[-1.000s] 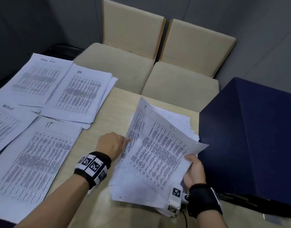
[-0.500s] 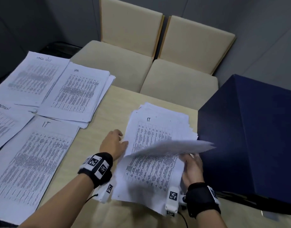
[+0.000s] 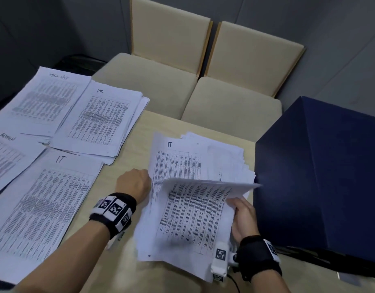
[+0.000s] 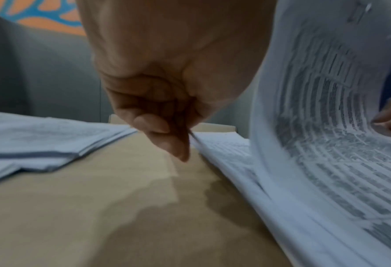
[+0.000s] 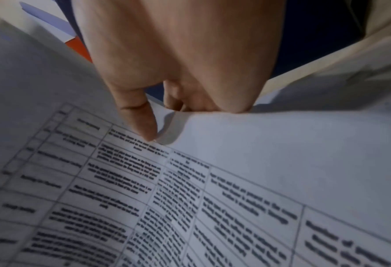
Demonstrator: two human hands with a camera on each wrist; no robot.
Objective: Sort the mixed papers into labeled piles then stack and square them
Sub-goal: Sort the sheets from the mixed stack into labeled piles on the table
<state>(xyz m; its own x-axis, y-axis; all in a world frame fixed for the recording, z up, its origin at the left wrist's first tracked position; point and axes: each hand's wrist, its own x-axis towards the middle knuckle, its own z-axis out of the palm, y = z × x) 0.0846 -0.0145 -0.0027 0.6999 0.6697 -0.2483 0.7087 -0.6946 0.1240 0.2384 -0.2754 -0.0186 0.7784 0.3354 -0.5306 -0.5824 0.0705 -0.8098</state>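
Now, from my head view, the sheet (image 3: 195, 210) that stood tilted up a second ago has dropped nearly flat in my right hand (image 3: 243, 216), baring an IT-headed page atop the mixed stack (image 3: 224, 157) near the tabletop's far edge, so the IT pile (image 3: 44, 204) by the left edge likely gets it; my left hand (image 3: 133, 183) rests curled at the stack's left edge. At my left wrist, fingertips (image 4: 178, 144) touch that edge, though whether they pinch it I cannot tell. At my right wrist, thumb and fingers (image 5: 144, 122) pinch the sheet's margin

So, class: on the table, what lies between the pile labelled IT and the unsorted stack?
In the head view, between the IT pile and the unsorted stack: bare tabletop and the left hand.
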